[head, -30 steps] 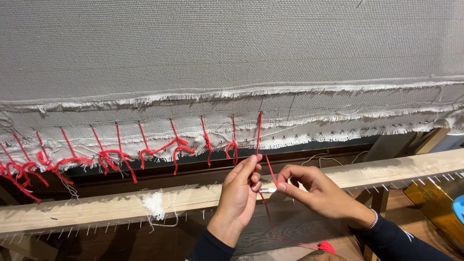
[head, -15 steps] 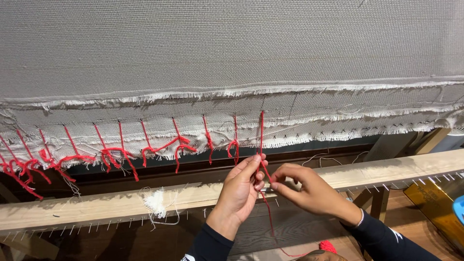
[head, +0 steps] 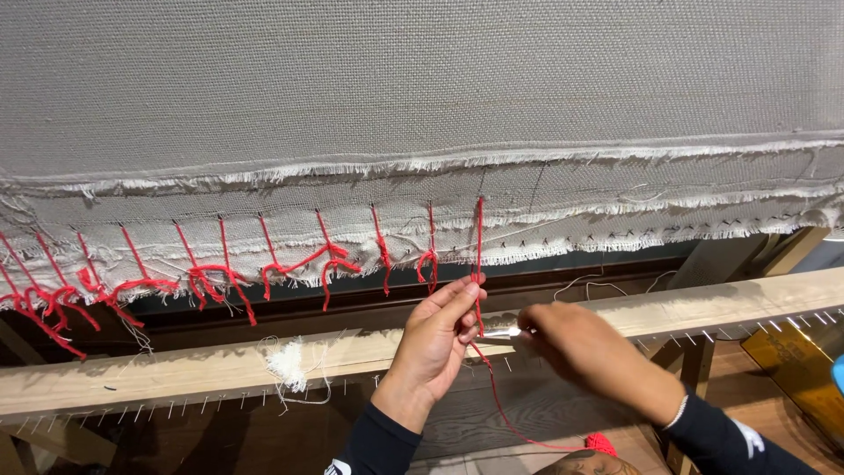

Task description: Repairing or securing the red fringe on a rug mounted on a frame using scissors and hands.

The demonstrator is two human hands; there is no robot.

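A grey woven cloth [head: 422,88] hangs stretched above a wooden bar [head: 176,374] set with small nails. Short red yarn ties [head: 211,273] run along the cloth's frayed lower edge. One longer red yarn strand [head: 479,242] comes down from the edge. My left hand [head: 435,339] pinches this strand between thumb and fingers in front of the bar. My right hand [head: 585,347], slightly blurred, is just to its right and holds a small shiny metal tool [head: 505,332] whose tip touches the strand. The strand trails down to a red yarn ball [head: 600,442].
A white fluff of thread [head: 286,362] hangs on the bar's nails left of my hands. Dark wooden boards lie below the bar. A yellow-brown object [head: 800,374] and a blue edge [head: 839,374] sit at the far right, next to a wooden leg [head: 699,361].
My right hand closed in on the left hand at the strand, then drew slightly right, showing the metal tool's tip. The left hand stays on the yarn.
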